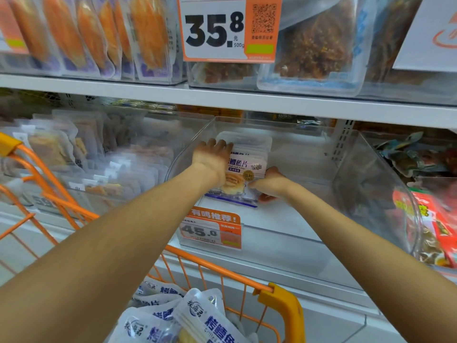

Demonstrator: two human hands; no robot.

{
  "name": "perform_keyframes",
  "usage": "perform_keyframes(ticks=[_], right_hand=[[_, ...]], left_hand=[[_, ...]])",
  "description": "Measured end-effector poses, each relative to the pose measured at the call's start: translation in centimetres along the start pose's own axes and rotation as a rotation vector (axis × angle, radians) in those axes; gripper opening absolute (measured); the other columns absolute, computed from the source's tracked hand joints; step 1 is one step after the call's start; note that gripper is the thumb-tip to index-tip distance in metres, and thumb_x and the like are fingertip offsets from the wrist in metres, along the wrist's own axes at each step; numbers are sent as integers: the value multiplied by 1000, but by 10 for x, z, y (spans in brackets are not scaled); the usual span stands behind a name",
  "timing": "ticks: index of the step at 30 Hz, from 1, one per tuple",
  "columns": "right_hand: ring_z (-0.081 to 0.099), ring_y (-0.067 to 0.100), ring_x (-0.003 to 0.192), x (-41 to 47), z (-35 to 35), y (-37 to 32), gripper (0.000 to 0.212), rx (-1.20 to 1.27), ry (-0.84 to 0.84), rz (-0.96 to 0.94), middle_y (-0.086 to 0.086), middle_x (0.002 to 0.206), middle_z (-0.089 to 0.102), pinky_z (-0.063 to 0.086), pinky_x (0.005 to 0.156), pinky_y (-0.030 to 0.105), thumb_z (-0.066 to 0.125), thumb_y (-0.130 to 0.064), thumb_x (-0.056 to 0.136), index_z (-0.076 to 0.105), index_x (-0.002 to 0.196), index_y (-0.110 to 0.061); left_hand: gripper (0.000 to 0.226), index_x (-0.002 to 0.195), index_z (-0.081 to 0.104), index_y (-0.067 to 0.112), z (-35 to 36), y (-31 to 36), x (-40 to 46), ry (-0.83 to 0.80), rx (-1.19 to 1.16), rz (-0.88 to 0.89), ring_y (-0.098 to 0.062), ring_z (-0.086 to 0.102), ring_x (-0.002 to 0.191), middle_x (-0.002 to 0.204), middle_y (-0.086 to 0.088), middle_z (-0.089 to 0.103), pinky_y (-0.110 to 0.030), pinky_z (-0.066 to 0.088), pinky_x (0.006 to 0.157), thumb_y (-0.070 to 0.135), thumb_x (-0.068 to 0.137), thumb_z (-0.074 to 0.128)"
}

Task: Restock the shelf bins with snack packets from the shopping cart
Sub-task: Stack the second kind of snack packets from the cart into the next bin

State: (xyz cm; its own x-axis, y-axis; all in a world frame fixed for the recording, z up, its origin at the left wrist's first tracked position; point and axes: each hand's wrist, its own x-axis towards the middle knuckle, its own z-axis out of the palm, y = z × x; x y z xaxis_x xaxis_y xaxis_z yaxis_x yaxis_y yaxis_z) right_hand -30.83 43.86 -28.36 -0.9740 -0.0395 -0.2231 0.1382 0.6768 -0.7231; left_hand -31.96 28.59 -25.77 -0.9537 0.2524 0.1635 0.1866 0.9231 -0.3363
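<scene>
Cart packets [188,318] nearest, both hands' fingers [217,144] gripping upright packet stack [244,169], printed faces toward camera

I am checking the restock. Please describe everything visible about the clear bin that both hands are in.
The clear bin looks like transparent plastic, with tall sloped sides, on the middle shelf. It holds one short row of cod fillet packets at its left; the remaining floor is bare. The left hand and right hand hold the packets. An orange price tag hangs in front.
</scene>
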Motion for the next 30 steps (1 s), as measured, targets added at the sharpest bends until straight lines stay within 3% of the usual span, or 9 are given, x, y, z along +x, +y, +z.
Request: perform_keyframes(ticks=[5,9,14,18,21,26,30], right_hand=[[62,20,74,-9,-8,-2,33,9,-21,33,15,98,66,56,77,34,62,-14,90,57,118,2],[63,24,86,-28,-16,-5,27,11,-4,3,19,112,64,57,81,34,60,-17,93,56,115,0],[65,27,94,-70,-29,-15,20,1,28,-98,16,117,63,54,74,29,59,-12,92,62,110,-2],[61,13,70,-109,-37,-24,13,37,49,-214,-3,92,64,52,57,17,55,-7,93,67,98,-7],[59,8,63,-140,-39,-30,14,116,51,-299,-4,79,66,48,52,11,56,-6,92,68,93,-11],[58,8,60,-189,-25,-37,13,183,-16,-413,2,73,66,49,56,17,58,-8,92,69,94,-14],[58,3,53,-214,6,-38,11,122,-229,-422,2,71,65,49,52,15,59,-3,91,68,91,-8]], left_hand=[[86,149,18,13,-8,0,-14,28,-39,16,-27,36,132,147,-8,34,-39,38,102,39,83,68],[65,141,36,15,-26,-4,-32,26,-71,-4,-27,44,126,137,-7,45,-39,43,95,25,84,65],[36,124,54,22,-60,-15,-71,47,-271,-74,-30,57,111,121,-5,61,-37,45,81,21,89,56],[30,117,59,30,-80,-30,-110,70,-444,-143,-23,60,109,116,5,66,-34,47,86,24,87,60],[23,107,64,32,-90,-41,-146,93,-637,-193,-14,63,100,104,13,69,-30,49,86,25,86,62],[10,88,66,34,-90,-49,-213,149,-907,-264,-3,59,75,78,18,63,-25,48,74,24,86,62],[13,77,65,32,-66,-55,-261,-33,-944,-301,-6,64,82,80,13,66,-27,51,75,22,87,64]])
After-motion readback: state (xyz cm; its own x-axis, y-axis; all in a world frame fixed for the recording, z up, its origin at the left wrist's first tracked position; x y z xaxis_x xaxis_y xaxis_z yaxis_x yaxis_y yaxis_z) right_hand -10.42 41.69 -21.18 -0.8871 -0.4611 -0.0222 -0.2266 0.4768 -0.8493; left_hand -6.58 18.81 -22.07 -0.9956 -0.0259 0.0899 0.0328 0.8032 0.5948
